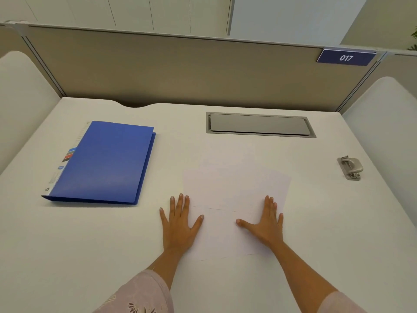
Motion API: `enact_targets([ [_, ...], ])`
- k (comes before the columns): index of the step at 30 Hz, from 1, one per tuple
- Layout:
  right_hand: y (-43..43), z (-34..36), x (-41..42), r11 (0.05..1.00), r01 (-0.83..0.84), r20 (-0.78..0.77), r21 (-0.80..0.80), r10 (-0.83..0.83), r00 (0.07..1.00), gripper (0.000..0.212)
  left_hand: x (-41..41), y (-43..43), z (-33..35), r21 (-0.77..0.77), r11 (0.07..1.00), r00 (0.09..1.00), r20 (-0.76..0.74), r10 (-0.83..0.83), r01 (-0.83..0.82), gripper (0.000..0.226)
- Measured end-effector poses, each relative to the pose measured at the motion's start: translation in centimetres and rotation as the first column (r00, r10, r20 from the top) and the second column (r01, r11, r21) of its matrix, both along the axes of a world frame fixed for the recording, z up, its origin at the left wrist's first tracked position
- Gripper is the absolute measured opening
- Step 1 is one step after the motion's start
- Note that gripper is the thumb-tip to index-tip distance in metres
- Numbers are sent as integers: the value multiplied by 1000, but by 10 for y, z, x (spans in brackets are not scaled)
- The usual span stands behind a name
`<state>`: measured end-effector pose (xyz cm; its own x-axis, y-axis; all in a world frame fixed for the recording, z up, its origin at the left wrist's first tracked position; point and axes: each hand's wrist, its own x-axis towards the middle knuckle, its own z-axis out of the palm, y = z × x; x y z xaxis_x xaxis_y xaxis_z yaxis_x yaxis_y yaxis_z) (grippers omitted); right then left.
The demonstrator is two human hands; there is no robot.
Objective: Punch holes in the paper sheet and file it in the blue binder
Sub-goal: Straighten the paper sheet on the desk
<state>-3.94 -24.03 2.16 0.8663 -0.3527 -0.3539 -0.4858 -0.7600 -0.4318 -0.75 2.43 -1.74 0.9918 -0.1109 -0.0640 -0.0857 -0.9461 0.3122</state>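
Hands flat, fingers spread, grasping nothing: left hand [180, 224] on the left edge of the white paper sheet [234, 199], right hand [267, 222] on its right part. Sheet lies mid-desk on white desk [90, 245]. Closed blue plastic binder [106, 161] far left; grey metal hole punch [350, 167] far right, both untouched.

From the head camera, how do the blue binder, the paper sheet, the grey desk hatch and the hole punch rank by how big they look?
1. blue binder and paper sheet: about alike, too close to rank
2. grey desk hatch
3. hole punch, smallest
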Motion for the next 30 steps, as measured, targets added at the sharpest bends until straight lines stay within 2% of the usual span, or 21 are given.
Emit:
enact_targets([
  [6,8,-2,7,981,-192,28,6,192,981,136,11,1,-3,5,999,999,8,-46,46,81],
  [12,22,-3,10,956,-278,108,95,268,957,130,18,2,0,30,996,996,-20,-88,88,82],
  [14,25,0,15,965,-191,157,179,164,974,119,19,2,0,34,995,996,-24,-90,91,83],
  [16,29,4,24,949,-14,206,315,-53,977,102,18,2,0,36,995,996,-25,-87,88,84],
  [18,35,10,37,885,134,214,445,-250,944,91,18,2,0,47,995,996,-29,-88,89,85],
  [21,45,22,55,748,279,140,602,-443,886,80,18,2,0,44,995,996,-25,-87,88,85],
  [24,49,26,65,695,338,89,635,-500,862,65,17,2,1,15,996,996,-4,-93,93,84],
  [27,49,28,62,730,304,131,612,-472,872,55,15,3,1,-76,995,997,40,-69,72,80],
  [30,43,31,46,759,278,150,589,-440,885,55,13,2,3,-210,977,997,82,-8,25,76],
])
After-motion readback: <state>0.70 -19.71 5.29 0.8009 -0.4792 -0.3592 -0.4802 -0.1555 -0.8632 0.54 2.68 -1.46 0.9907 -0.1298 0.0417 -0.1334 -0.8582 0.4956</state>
